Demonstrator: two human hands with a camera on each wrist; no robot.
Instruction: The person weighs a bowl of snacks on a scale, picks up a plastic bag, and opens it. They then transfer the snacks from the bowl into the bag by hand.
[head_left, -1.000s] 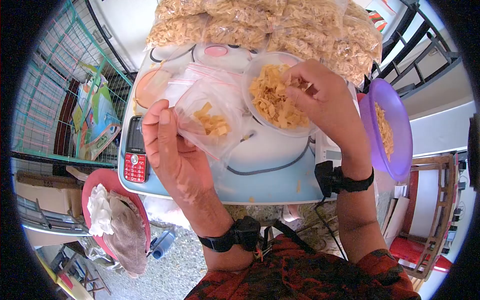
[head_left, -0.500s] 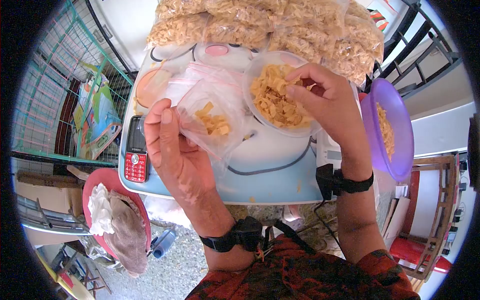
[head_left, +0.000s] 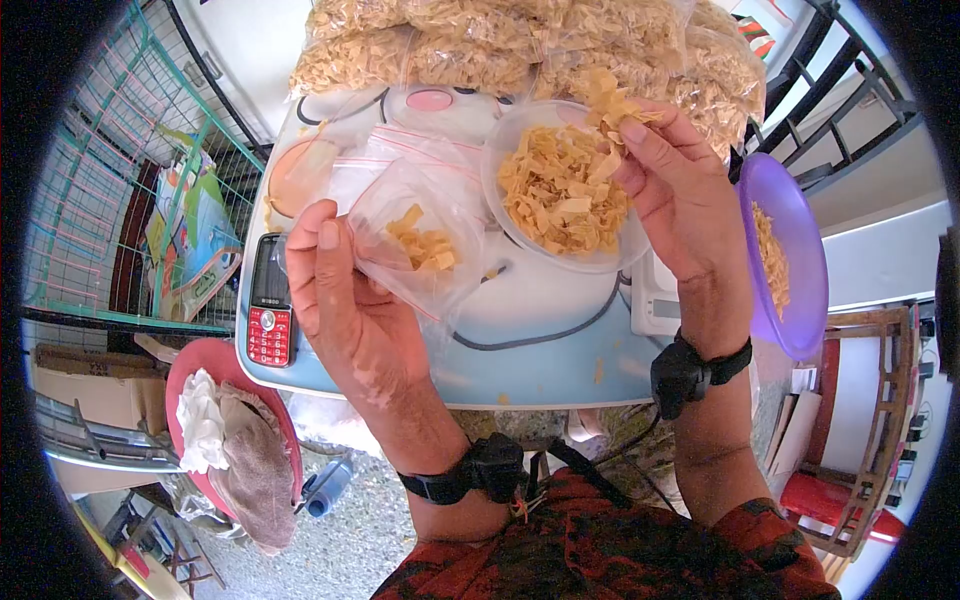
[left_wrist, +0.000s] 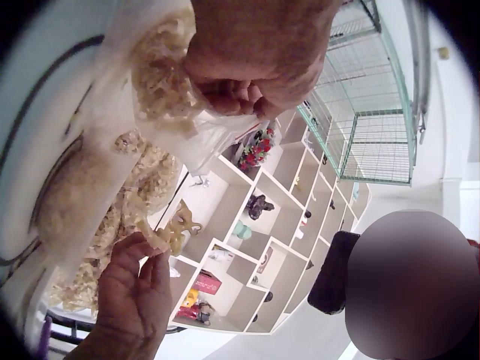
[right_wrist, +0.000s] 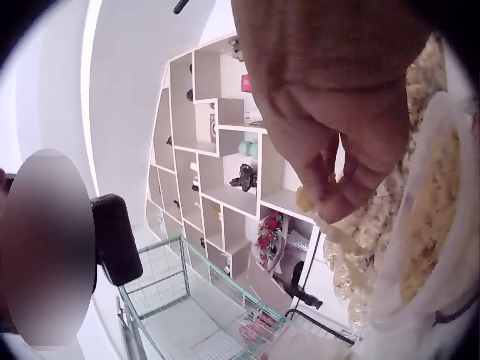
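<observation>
My left hand (head_left: 360,320) grips the edge of a clear zip bag (head_left: 440,292) with a small heap of yellowish dried flakes (head_left: 425,245) inside. Just right of it stands a translucent bowl (head_left: 491,175), filled with loose flakes (head_left: 555,190) of the same kind. Raised over the bowl's right side, my right hand (head_left: 690,205) pinches a bunch of flakes (head_left: 608,100) between thumb and fingers. The left wrist view shows this bunch (left_wrist: 176,234) hanging from the fingertips. In the right wrist view, the fingers partly hide the pinched flakes (right_wrist: 319,199).
More zip bags (head_left: 405,150) lie behind the held one. Large filled bags (head_left: 470,60) are stacked along the table's back. A red keypad phone (head_left: 270,325) lies left, a white scale (head_left: 655,310) right, and a purple basin (head_left: 812,290) of flakes stands beyond the right edge.
My right hand has lifted out of the bowl and moved right, carrying a pinched bunch of flakes. The left hand and its bag have hardly moved.
</observation>
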